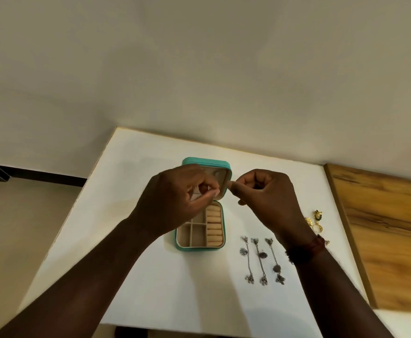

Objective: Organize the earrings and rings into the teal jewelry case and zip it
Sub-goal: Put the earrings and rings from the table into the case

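While the left hand (182, 198) and right hand (265, 193) hover with fingertips (214, 192) pinched, whether on anything unclear, the open teal jewelry case (199, 249) lies below; earrings (262, 254) and rings (317, 215) lie rightward on the white counter (175, 289).

Left hand (175, 198), right hand (268, 198) over case (199, 249)

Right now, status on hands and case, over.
Left hand and right hand pinched over case, grip unclear. Case open, lid up. Earrings, rings lie on table beside it.
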